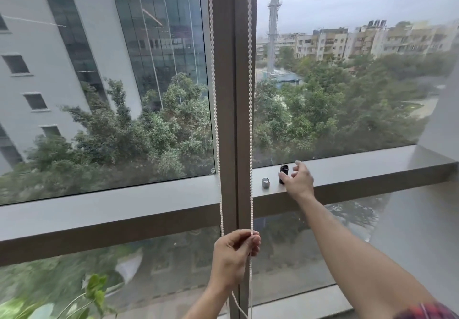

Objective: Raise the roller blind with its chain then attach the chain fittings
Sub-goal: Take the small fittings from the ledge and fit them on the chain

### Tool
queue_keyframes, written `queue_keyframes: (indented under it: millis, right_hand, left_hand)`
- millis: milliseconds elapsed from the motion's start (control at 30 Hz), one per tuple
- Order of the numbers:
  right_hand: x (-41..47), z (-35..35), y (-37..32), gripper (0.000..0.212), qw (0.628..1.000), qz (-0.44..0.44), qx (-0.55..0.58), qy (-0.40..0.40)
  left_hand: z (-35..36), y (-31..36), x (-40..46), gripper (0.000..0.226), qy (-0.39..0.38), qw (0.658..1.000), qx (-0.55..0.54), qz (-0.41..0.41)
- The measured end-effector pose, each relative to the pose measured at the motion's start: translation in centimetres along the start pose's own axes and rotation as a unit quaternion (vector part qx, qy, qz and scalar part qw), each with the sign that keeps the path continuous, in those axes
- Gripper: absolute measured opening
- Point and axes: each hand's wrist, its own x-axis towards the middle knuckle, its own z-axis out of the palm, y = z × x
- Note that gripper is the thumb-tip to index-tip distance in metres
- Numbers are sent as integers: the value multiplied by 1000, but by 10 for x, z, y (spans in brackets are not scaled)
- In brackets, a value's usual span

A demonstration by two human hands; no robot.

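A white bead chain [250,120] hangs down in two strands, one on each side of the grey window post [229,95]. The left hand [233,256] is low in front of the post. Its fingers [254,240] are curled and pinch the right strand of the chain, and the left strand runs down to the top of the same hand. Below the hand the chain hangs on down, out of the picture. The right hand [298,180] reaches out over the grey window ledge [372,169]. Its fingers are spread apart and a bit bent, and they hold nothing. This hand is just beside a small black fitting [283,173] that stands upright on the ledge, and the thumb looks to be touching it or very close to it. A small silver fitting [265,183] stands on the ledge to the left of the black one, between it and the right strand of the chain, touching neither. The roller blind itself is not in the picture, so the glass is bare. Through the glass there are green trees and tall buildings. A green leafy plant [94,291] pokes up at the bottom left. A bit of red checked sleeve [422,312] shows on the right arm at the bottom right.
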Motion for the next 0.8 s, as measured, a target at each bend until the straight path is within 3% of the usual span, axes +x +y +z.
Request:
queue_keyframes:
  millis: [100, 167, 367, 567, 800]
  right_hand:
    - [14, 4, 4, 65, 998, 8, -36, -58]
    - [19, 7, 9, 53, 996, 7, -50, -71]
    - [22, 16, 20, 15, 998, -24, -43, -38]
    - [5, 11, 26, 16, 996, -82, 36, -9]
    - [-50, 9, 21, 22, 984, -144, 102, -24]
  left_hand:
    - [1, -5, -1, 14, 1, 1000, -7, -8]
    - [1, -9, -2, 16, 7, 1000, -9, -15]
    - [2, -14, -3, 10, 7, 999, -10, -38]
    - [1, -9, -3, 3, 17, 1000, 21, 0]
    - [0, -12, -1, 16, 4, 997, 79, 11]
